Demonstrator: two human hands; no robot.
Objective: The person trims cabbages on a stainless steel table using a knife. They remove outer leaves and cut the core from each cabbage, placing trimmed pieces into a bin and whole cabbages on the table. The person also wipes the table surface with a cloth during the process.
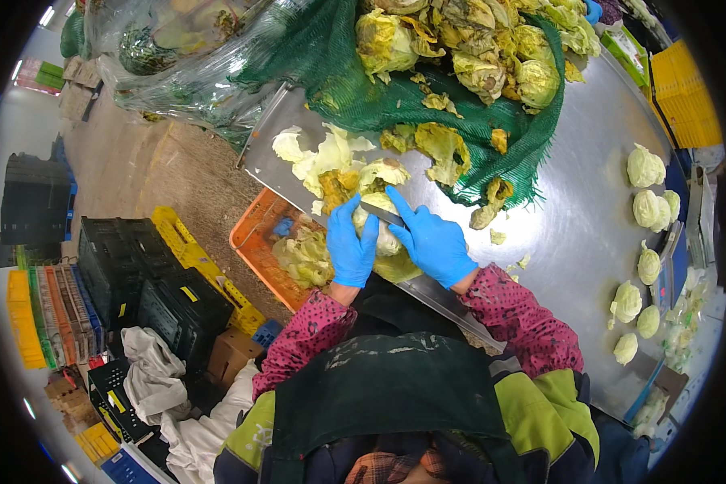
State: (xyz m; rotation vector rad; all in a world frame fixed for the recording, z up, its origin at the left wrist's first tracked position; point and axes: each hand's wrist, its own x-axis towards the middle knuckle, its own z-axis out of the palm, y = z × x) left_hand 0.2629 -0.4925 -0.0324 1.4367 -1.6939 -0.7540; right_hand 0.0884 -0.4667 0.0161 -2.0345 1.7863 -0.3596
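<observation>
My left hand, in a blue glove, steadies a pale green cabbage head near the front edge of the metal table. A knife is gripped in my right hand, also gloved in blue, its blade lying across the cabbage and pointing to the left hand. The handle is hidden inside the right hand. Just beyond the hands are loose pale leaves and a browned yellow leaf. Wilted leaves lie farther back.
A green mesh sack with several yellowed cabbages spreads across the back. Trimmed cabbages line the right side. An orange crate with leaves stands below the table's left edge. Another blue-gloved hand shows at top right.
</observation>
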